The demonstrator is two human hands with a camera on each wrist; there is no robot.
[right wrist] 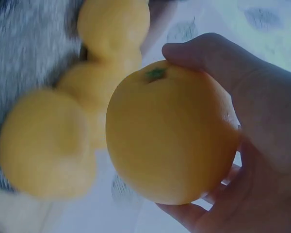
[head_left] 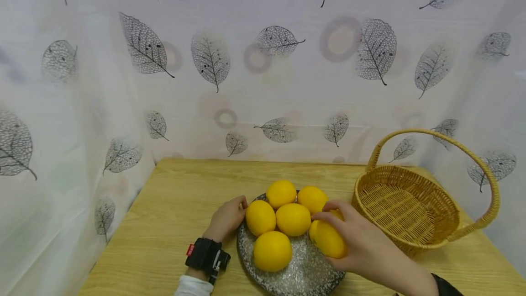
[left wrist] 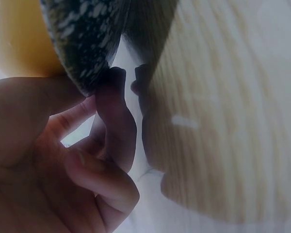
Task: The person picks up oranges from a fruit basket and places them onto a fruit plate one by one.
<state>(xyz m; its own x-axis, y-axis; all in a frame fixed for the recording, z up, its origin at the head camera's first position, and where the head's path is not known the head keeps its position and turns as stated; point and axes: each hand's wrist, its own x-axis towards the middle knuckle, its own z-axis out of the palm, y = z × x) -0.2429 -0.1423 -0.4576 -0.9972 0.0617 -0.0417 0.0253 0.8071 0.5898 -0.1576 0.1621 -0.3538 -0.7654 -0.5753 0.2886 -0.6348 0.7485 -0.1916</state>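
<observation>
A speckled dark grey plate (head_left: 312, 264) bears several yellow-orange oranges, among them a front one (head_left: 272, 251) and a middle one (head_left: 293, 219). My left hand (head_left: 227, 217) pinches the plate's left rim; in the left wrist view the rim (left wrist: 89, 53) sits between thumb and curled fingers. My right hand (head_left: 359, 239) grips an orange (head_left: 330, 240) over the plate's right side. The right wrist view shows this orange (right wrist: 169, 136) with its green stem end, the thumb on top and fingers round the far side. Part of another orange shows behind the right fingers.
A wicker basket (head_left: 449, 202) with a tall arched handle stands on the wooden table (head_left: 164, 223), right of the plate. Nothing is seen inside it. A leaf-patterned curtain (head_left: 246, 99) hangs behind the table and along both sides.
</observation>
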